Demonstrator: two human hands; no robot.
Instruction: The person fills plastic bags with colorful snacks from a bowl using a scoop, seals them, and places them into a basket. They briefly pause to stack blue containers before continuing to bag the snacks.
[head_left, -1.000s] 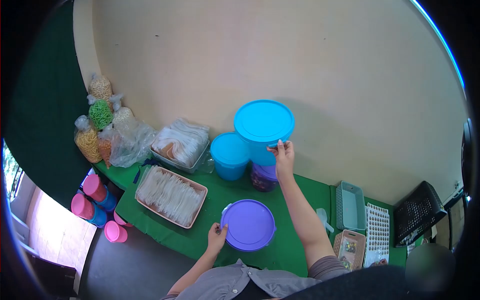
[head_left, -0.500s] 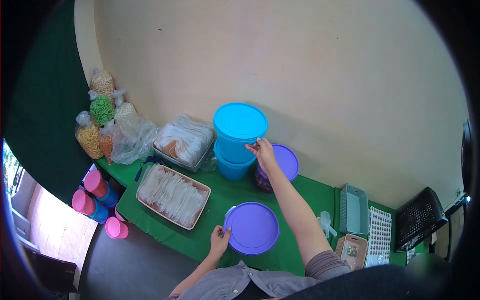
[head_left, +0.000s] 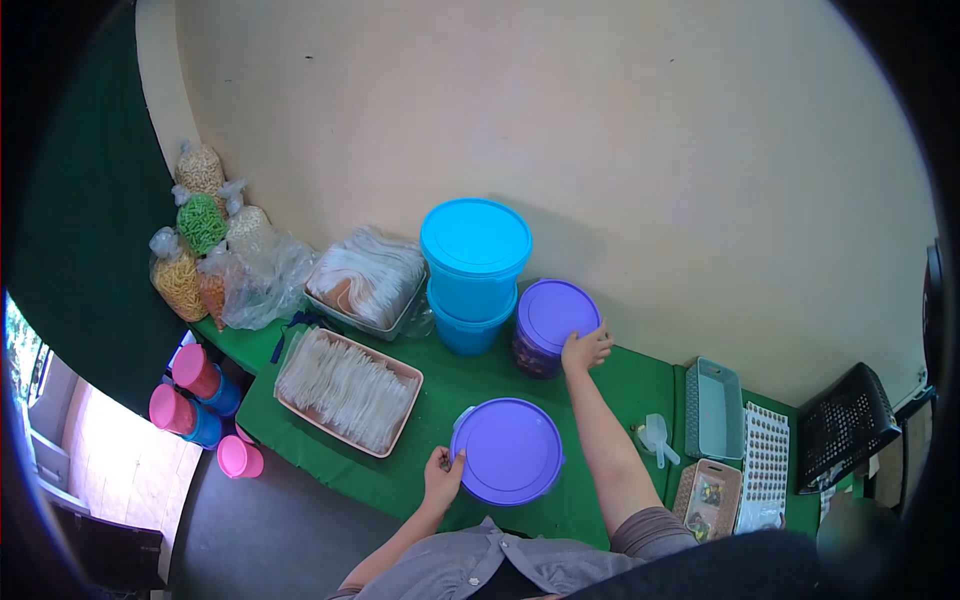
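Observation:
Beside the left edge of a tub with a purple lid point(head_left: 508, 451), my left hand point(head_left: 442, 480) is closed, its thumb by the lid's rim. A small dark bit shows at the fingers, too small to name. My right hand point(head_left: 586, 350) is open at the right side of a second purple-lidded tub point(head_left: 557, 314), fingers spread near its rim. Dark contents show through that tub's wall. Just left of it stand two blue tubs, the upper one point(head_left: 475, 238) stacked on the lower one point(head_left: 466, 332).
Packed white sleeves fill a pink tray point(head_left: 402, 430) and a grey tray point(head_left: 372, 328) on the green table point(head_left: 345, 478). Bagged snacks point(head_left: 203, 222) lean in the left corner. At right are a scoop point(head_left: 656, 436), baskets point(head_left: 713, 405), a sticker sheet point(head_left: 766, 465) and a black crate point(head_left: 848, 430).
My right hand has moved right and down, from the side of the stacked blue tubs to the rear purple-lidded tub. My left hand stays beside the front tub. The view has shifted slightly.

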